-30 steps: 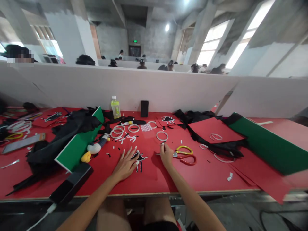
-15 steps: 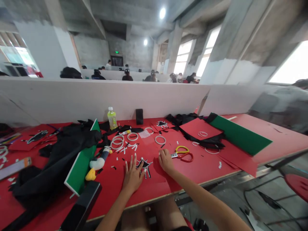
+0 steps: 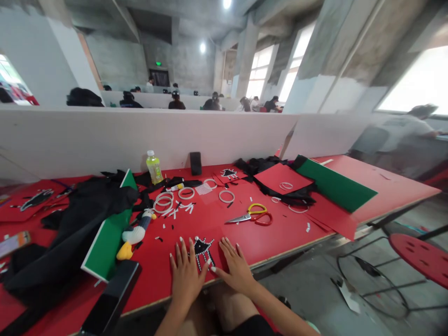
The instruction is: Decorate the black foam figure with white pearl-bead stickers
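A black cut-out figure edged with white bead-like dots lies on a red sheet near the table's front edge. My left hand rests flat on the sheet at the figure's left, fingers spread and thumb reaching toward its lower part. On the other side my right hand lies flat with its fingers apart, its thumb pointing at the figure's lower right. Neither hand holds anything. Beyond my right hand lie scissors with one yellow and one red handle, blades pointing left.
White tape-like rings, paper scraps and a bead sheet lie farther back. A drink bottle stands by the partition. Left are a stuffed bird toy, green board, black cloth and black box.
My right hand has left the scissors' blades and come down flat at the figure's right. The figure and its sheet have moved toward me; my left hand has shifted nearer too.
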Demonstrator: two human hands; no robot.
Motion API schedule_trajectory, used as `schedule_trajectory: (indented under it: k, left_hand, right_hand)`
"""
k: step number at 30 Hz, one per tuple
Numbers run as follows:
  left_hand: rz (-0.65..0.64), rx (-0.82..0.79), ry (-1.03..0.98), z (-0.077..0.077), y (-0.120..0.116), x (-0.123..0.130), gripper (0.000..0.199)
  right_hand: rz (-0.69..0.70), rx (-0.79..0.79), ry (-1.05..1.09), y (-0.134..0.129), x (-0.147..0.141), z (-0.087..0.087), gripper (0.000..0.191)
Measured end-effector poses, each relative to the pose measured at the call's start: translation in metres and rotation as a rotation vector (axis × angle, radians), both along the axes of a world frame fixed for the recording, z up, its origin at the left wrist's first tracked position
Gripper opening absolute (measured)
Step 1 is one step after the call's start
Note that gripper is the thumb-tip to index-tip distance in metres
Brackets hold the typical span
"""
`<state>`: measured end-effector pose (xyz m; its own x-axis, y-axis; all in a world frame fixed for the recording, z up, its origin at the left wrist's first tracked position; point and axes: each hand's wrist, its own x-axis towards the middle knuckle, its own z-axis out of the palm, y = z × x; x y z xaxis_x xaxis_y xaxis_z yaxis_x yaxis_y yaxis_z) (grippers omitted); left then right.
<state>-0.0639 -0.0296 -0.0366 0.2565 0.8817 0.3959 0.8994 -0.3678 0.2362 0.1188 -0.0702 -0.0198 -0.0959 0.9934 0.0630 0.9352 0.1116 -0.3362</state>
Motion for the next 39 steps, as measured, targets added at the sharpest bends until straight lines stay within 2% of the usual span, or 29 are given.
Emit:
schedule_trajectory:
  k: [3, 6, 9, 11, 14, 16, 20, 22, 23, 25, 28, 29, 30, 33, 35, 37, 39]
  left_hand:
    - [0.013, -0.109, -0.205, 0.003, -0.006, -0.009, 0.078]
    - [0.091, -0.193, -0.524, 0.008, -0.011, -0.026, 0.078]
    - [0.221, -0.328, -0.812, 0.011, -0.016, -0.039, 0.083]
    - [0.32, -0.419, -0.923, 0.014, -0.017, -0.043, 0.078]
    - [0.41, -0.467, -0.99, 0.02, -0.018, -0.042, 0.068]
    - [0.417, -0.491, -1.015, 0.027, -0.019, -0.039, 0.06]
    - [0.375, -0.505, -0.982, 0.044, -0.023, -0.033, 0.038]
    - [0.37, -0.485, -0.954, 0.052, -0.019, -0.031, 0.035]
    - [0.363, -0.473, -0.947, 0.057, -0.014, -0.03, 0.036]
    - [0.34, -0.443, -0.942, 0.069, 0.004, -0.028, 0.038]
    - [0.275, -0.392, -0.977, 0.097, 0.045, -0.015, 0.037]
    - [0.218, -0.386, -1.008, 0.108, 0.061, -0.006, 0.036]
    - [0.102, -0.403, -1.036, 0.119, 0.078, 0.005, 0.034]
    - [-0.095, -0.449, -1.069, 0.147, 0.133, 0.05, 0.037]
    - [-0.209, -0.476, -1.095, 0.158, 0.17, 0.087, 0.045]
    - [-0.28, -0.466, -1.132, 0.162, 0.206, 0.127, 0.046]
    - [-0.299, -0.444, -1.151, 0.159, 0.235, 0.167, 0.037]
  right_hand:
    - [0.022, 0.029, 0.018, -0.008, -0.003, 0.004, 0.08]
    - [0.07, 0.062, 0.004, -0.016, 0.001, 0.006, 0.086]
    - [0.141, 0.025, -0.035, -0.021, 0.005, 0.004, 0.096]
    - [0.145, 0.02, -0.064, -0.022, 0.005, -0.001, 0.095]
    - [0.128, 0.067, -0.069, -0.022, 0.003, -0.011, 0.08]
    - [0.146, 0.096, -0.055, -0.024, 0.004, -0.015, 0.074]
    - [0.292, 0.103, -0.017, -0.029, 0.018, -0.013, 0.08]
    - [0.354, 0.129, 0.038, -0.026, 0.034, -0.008, 0.084]
    - [0.342, 0.167, 0.07, -0.023, 0.045, -0.006, 0.084]
    - [0.218, 0.284, 0.121, -0.01, 0.073, -0.003, 0.077]
    - [-0.071, 0.446, 0.143, 0.017, 0.129, -0.003, 0.062]
    - [-0.174, 0.48, 0.141, 0.027, 0.149, -0.004, 0.061]
    - [-0.261, 0.504, 0.12, 0.037, 0.169, -0.006, 0.061]
    - [-0.402, 0.533, 0.078, 0.064, 0.22, -0.009, 0.056]
    - [-0.454, 0.549, 0.069, 0.081, 0.245, -0.01, 0.053]
    - [-0.52, 0.561, 0.061, 0.096, 0.263, -0.01, 0.05]
    - [-0.617, 0.575, 0.05, 0.109, 0.276, -0.012, 0.048]
